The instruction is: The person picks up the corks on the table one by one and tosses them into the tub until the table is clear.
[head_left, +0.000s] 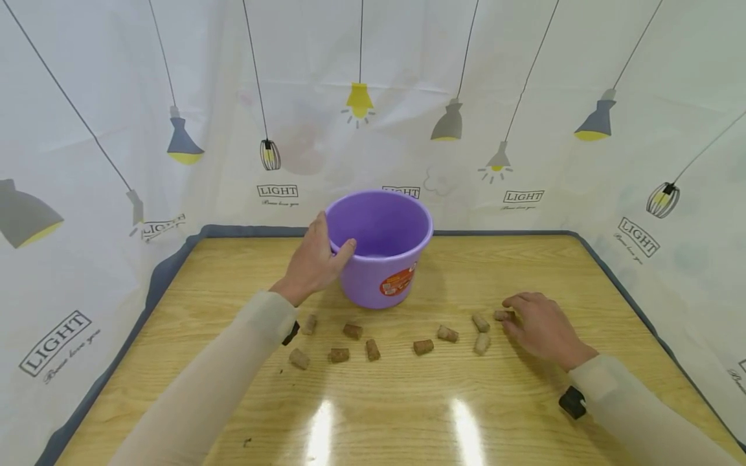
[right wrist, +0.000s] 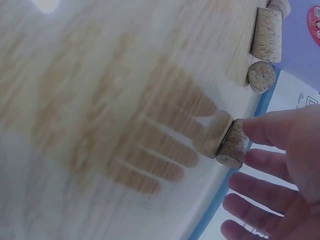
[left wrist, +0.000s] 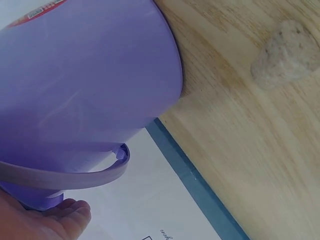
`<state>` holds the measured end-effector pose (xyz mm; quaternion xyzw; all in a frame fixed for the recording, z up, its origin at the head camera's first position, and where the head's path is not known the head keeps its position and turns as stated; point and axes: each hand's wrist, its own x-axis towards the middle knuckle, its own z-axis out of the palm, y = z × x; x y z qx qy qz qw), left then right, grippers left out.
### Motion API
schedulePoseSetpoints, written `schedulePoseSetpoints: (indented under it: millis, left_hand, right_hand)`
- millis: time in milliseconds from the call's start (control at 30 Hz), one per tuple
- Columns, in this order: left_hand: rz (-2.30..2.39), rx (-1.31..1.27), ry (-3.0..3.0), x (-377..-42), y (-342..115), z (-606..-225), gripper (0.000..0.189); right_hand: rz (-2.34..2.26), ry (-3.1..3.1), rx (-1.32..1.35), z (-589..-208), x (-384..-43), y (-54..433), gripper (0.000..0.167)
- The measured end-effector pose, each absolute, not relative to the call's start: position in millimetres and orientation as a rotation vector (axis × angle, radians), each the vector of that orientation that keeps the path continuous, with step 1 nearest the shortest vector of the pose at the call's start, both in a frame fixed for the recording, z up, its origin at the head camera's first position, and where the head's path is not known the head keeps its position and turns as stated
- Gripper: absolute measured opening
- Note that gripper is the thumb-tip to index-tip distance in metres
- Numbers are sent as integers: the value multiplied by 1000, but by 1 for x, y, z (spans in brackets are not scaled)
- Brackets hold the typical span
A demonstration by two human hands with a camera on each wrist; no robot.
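Observation:
A purple plastic bucket (head_left: pixel 379 278) stands at the back middle of the wooden table. My left hand (head_left: pixel 315 262) grips its left rim, thumb over the inner side and fingers outside. In the left wrist view, the bucket's handle (left wrist: pixel 100 177) hangs by those fingers. At the right, my right hand (head_left: pixel 542 327) is around a cork (right wrist: pixel 233 145) lying on the table. Its thumb and forefinger are at the cork, with the other fingers spread behind; whether they press on it is unclear. Several more corks (head_left: pixel 423 347) lie scattered in front of the bucket.
Two pale corks (head_left: pixel 480 322) lie just left of my right hand. Others, such as a pale cork (head_left: pixel 299 358), are near my left sleeve. A white curtain printed with lamps (head_left: pixel 359 100) surrounds the table (head_left: pixel 384 414) at the back and sides.

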<state>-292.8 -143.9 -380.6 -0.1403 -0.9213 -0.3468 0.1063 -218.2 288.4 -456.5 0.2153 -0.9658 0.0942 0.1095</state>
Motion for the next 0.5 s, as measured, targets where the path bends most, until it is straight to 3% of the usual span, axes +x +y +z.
schedulePoseSetpoints:
  millis: [500]
  left_hand:
    - [-1012,-386,-2668,-294,-142,-386,93]
  right_hand:
    - [298,-2853,618,-458,-221,286,21]
